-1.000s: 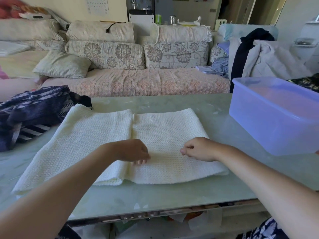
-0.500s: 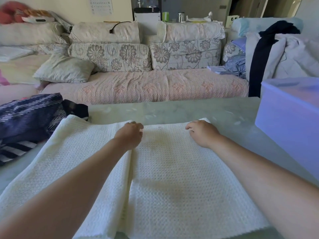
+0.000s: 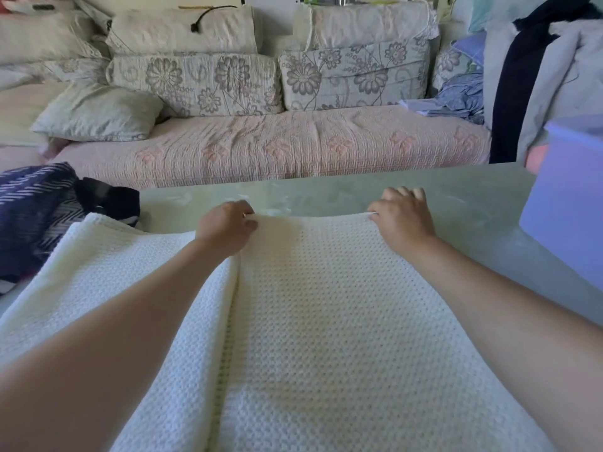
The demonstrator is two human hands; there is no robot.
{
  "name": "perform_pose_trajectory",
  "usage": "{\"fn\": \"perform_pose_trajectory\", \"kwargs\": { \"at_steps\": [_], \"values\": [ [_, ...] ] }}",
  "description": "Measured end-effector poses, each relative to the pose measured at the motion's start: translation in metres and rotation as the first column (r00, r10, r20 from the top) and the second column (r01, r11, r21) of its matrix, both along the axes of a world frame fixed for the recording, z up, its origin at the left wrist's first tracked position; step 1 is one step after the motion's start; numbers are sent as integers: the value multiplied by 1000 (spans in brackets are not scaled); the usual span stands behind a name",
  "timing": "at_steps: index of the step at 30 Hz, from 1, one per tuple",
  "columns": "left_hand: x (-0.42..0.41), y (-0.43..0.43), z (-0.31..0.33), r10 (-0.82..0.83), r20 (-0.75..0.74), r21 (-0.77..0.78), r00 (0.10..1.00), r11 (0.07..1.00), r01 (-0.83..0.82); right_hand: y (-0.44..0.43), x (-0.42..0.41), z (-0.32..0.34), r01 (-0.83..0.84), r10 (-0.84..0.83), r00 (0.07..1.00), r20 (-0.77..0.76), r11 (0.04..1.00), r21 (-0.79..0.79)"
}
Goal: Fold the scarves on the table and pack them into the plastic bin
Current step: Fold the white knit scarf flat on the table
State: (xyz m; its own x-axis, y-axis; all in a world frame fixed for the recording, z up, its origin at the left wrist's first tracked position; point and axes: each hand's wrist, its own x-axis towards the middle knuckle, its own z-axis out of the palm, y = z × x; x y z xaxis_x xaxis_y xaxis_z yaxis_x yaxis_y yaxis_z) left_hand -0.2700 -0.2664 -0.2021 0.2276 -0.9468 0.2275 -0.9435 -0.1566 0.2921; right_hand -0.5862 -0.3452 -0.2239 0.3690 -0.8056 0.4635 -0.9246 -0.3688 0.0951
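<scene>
- Scarves are still awaiting packing: the navy striped scarf (image 3: 36, 210) is lying bunched at nine o'clock.
- Left hand (image 3: 225, 226) is pinching the far edge of the white scarf (image 3: 326, 321), mid-fold on the table (image 3: 326, 194).
- Right hand (image 3: 401, 220) is gripping the same edge at twelve o'clock.
- Plastic bin (image 3: 567, 216) is waiting at three o'clock, contents unseen; no writing is showing.

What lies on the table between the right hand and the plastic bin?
Only bare table separates the right hand from the plastic bin, in the head view.
</scene>
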Motion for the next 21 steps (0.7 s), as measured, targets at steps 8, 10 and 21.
{"fn": "perform_pose_trajectory", "kwargs": {
  "at_steps": [8,10,21],
  "values": [
    [-49,30,-5,-72,345,-124,936,985,122,32,30,10,-85,87,996,-14,988,130],
    [-63,49,-14,-151,345,82,926,988,131,45,37,9,-186,177,982,57,942,278],
    [-110,62,3,-347,261,214,901,931,296,61,-47,12,6,-50,996,69,847,531]
  ]
}}
